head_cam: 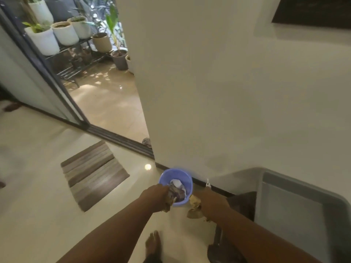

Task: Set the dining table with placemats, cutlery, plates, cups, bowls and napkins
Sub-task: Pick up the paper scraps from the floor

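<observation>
Both hands reach down over a blue bin [175, 179] that stands on the floor [47, 205] against the foot of the wall [218, 92]. The left hand [154, 196] is at the bin's rim, fingers curled on crumpled brownish paper [170, 201]. The right hand [212, 204], just beside the bin, clutches a similar wad [194, 203]. The hands are apart, each gripping its own scrap.

The paper looks light, soft and crushable; a loose grip anywhere on the bulk should do, though bits may drop. The bin already holds crumpled waste and looks light enough to tip if knocked at the rim.

No tableware or dining table is in view. A grey desk [303, 196] corner crowds the right, with something dark beneath it. Leftward the floor is open up to a striped mat [95, 175] and the door track [117, 137].
</observation>
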